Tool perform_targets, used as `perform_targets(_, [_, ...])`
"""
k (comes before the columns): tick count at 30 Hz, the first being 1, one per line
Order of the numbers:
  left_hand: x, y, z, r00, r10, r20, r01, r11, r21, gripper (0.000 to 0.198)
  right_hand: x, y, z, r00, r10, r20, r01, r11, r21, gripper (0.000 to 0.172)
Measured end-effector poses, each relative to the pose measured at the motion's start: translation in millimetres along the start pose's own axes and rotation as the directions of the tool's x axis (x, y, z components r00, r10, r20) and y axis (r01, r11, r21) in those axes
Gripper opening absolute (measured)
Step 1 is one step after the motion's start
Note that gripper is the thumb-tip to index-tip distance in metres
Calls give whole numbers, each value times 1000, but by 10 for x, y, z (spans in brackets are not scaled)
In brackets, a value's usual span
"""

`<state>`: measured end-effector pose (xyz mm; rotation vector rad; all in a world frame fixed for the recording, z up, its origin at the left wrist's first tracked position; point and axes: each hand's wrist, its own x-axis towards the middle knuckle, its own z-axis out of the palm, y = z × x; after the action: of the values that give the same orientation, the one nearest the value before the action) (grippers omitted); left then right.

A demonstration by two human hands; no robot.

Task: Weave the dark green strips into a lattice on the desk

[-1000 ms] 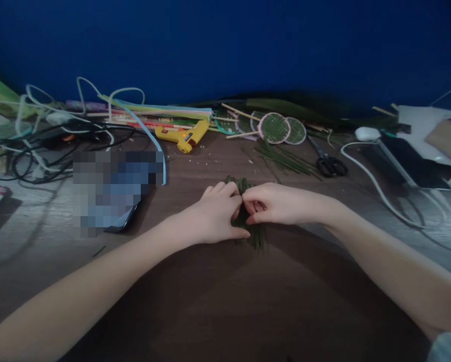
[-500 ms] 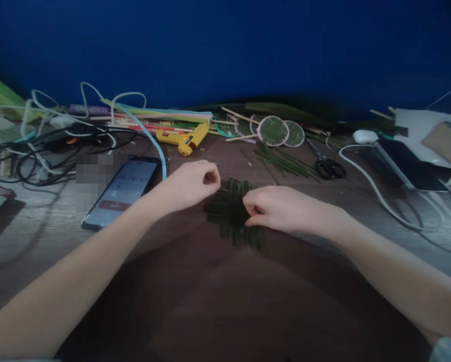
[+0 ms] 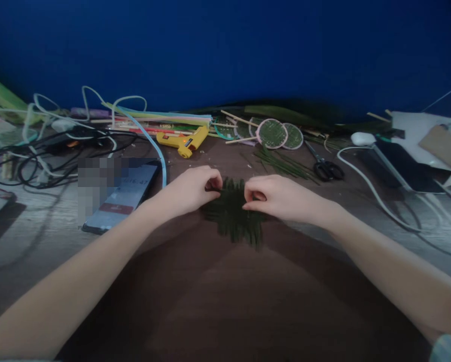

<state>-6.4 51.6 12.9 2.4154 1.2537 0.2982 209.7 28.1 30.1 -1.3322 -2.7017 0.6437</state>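
Observation:
A small mat of dark green leaf strips (image 3: pixel 237 211), woven crosswise with loose ends fringing its sides, lies on the brown table. At its upper left edge, my left hand (image 3: pixel 195 188) is closed in a pinch on a strip. Opposite it, my right hand (image 3: pixel 276 197) has thumb and forefinger pinched together over the right side of the mat, on a strip that the fingers mostly hide. The weave is blurred and shadowed, so single strips are hard to separate.
Behind the mat lie a yellow glue gun (image 3: pixel 184 142), round woven fans (image 3: pixel 271 133), loose green strips (image 3: pixel 282 162) and black scissors (image 3: pixel 328 170). To the left are a phone (image 3: pixel 123 196) and tangled cables (image 3: pixel 25 146). Another dark device (image 3: pixel 408 166) with a white cable is at right.
My right hand has moved slightly up and away from the mat's middle, uncovering more of it. My left hand has lowered slightly onto the mat's left edge.

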Motion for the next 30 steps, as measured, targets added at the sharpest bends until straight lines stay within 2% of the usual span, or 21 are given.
perform_targets(4, [10, -24, 43, 1000, 24, -12, -24, 999, 25, 8, 40, 38, 29, 989, -128, -80, 131, 991, 28, 5])
perform_targets(12, [7, 4, 80, 997, 67, -46, -70, 996, -63, 8, 118, 89, 164, 936, -311, -166, 304, 950, -66, 21])
perform_targets(16, [6, 44, 74, 999, 46, -28, -49, 993, -108, 6, 112, 103, 206, 926, -342, -159, 321, 937, -139, 23])
perform_targets(30, [28, -24, 78, 998, 8, 62, 2, 989, -148, 18, 109, 84, 229, 924, -355, -140, 328, 927, -182, 27])
